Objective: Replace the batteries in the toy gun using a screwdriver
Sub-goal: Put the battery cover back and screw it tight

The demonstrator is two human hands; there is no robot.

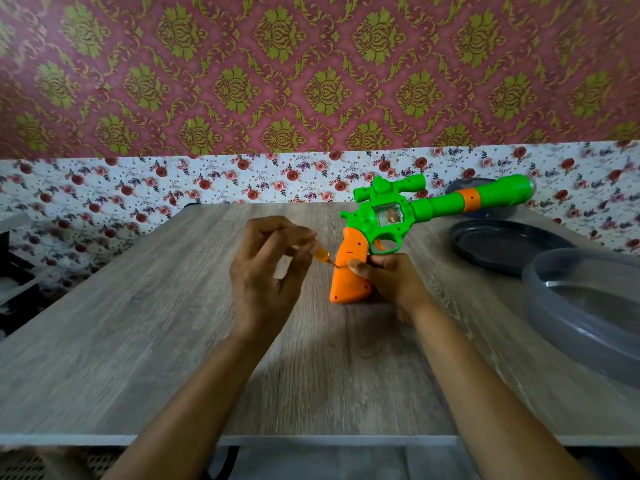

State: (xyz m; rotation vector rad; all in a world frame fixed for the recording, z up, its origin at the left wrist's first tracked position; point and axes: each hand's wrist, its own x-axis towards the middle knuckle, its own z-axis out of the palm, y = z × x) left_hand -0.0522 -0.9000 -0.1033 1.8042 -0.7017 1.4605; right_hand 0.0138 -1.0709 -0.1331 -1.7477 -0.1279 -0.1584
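I had the green plastic toy gun with the orange grip point(381, 220) standing butt-down on the grey wood-grain table point(138, 341), a little right of centre, its barrel pointing up and away to the right. My right hand point(388, 282) was wrapped around the back of the grip, thumb pressed against its near side, holding the toy upright. My left hand point(266, 271) pinched the small screwdriver with the amber translucent handle point(323, 256) between thumb and fingertips, the other fingers loosely curled; its thin tip touched the left edge of the grip just beside my right thumb. To the right of the gun lay a dark round plastic lid point(498, 244), and nearer me a clear grey round plastic container point(588, 306), both well apart from my hands.
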